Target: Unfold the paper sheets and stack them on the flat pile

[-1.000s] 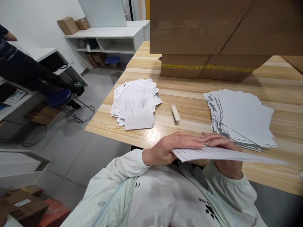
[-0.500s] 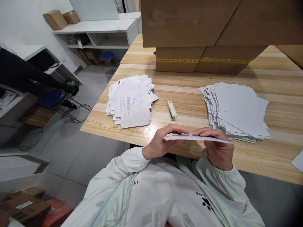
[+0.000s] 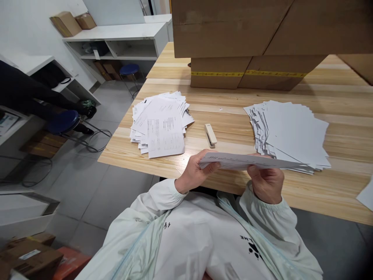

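Note:
Held between my two hands, above the front edge of the table, are printed paper sheets (image 3: pixel 233 160), tilted so the lettered side faces me; how many sheets cannot be told. My left hand (image 3: pixel 194 171) pinches their left end, thumb on the near face. On the right part of the lower edge, my right hand (image 3: pixel 267 182) grips with its thumb in front, most fingers hidden behind. A cream stapler (image 3: pixel 210 135) lies just beyond the paper. To the left rests a fanned pile of printed papers (image 3: pixel 166 132), and to the right a larger stack of paper (image 3: pixel 297 128).
Large cardboard boxes (image 3: pixel 247 27) stand stacked at the back of the wooden table (image 3: pixel 221 111). Another sheet (image 3: pixel 366 196) pokes in at the right edge. A person's dark-clothed legs (image 3: pixel 32 91) and a blue stool (image 3: pixel 63 121) are off to the left.
The sheets have turned from nearly edge-on to showing their printed face. Both thumbs now press on the near side. The stapler and both paper piles stay put.

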### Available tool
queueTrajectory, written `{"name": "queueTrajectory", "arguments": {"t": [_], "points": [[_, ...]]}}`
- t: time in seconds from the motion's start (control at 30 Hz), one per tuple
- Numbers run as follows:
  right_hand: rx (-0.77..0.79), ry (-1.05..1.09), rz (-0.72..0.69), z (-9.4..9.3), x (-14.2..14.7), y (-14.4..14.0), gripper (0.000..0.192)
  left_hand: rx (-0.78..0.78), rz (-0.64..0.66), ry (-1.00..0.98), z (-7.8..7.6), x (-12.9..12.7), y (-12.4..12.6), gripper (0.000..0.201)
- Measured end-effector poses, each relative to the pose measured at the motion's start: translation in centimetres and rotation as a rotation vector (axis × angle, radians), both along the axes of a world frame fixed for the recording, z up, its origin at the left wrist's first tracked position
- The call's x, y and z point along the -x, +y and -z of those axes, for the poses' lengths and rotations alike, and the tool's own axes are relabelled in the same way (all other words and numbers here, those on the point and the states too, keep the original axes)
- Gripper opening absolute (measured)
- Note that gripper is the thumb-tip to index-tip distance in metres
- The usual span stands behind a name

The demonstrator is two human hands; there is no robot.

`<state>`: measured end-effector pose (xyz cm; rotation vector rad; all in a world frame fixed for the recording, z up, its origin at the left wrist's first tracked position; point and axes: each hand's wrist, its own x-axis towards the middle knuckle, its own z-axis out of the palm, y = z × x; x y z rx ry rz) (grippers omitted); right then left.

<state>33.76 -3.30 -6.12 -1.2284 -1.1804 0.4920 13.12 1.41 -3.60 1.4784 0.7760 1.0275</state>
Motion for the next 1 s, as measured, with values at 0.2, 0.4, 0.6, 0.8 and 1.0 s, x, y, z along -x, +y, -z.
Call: {"name": "queueTrajectory", "arguments": {"t": [0.2,0.4,0.6,0.8,1.0], "points": [[0.010,0.024,0.054,0.8,-0.1,0.2,0.032,0.043,-0.034,-0.004,0.0,-0.1,-0.1,0.039],[0.151,-0.022,0.183,-0.8,-2.2,-1.8,0.028,0.176,-0.031,-0.128,-0.5,-2.1,-2.4,0.068],[0.586,-0.053,-0.123,-0.5,-5.7,-3.6,0.047,0.520,0.126,0.008,1.2,-2.2,-3.4,0.053],[0.510,-0.053,-0.187,2.2,-5.9,-1.6,0.047,0.851,0.109,0.019,0.8,-2.3,-2.1,0.034],[0.436,-0.116,-0.215,3.5,-5.8,1.1,0.049,0.793,0.002,0.019,0.9,-2.7,-0.3,0.032]]}}
